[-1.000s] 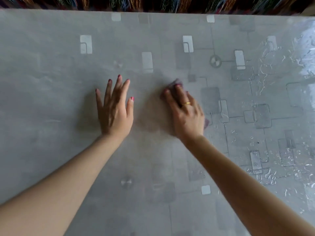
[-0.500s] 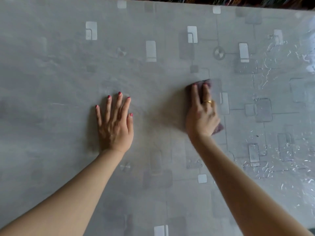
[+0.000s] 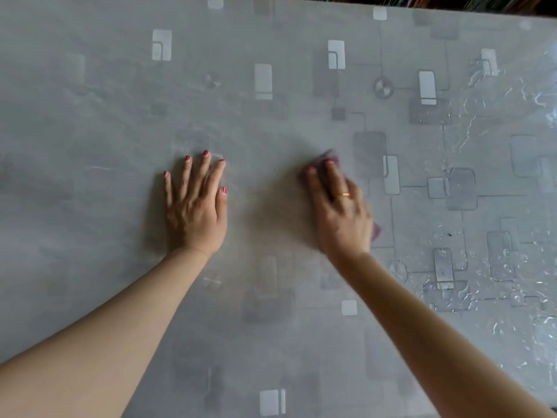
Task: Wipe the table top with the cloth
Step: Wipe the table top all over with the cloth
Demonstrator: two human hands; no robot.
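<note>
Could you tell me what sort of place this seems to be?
Probably a home dining or kitchen area: a table under a grey patterned plastic cover, a colourful fringed textile beyond its far edge, and a cloth under the right hand.

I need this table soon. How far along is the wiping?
Midway, it seems. Done: the table top on the left and middle looks matte and dry. In hand: the right hand presses the cloth flat near the middle, the left hand braced flat. Left: the right side still shows water droplets.
</note>
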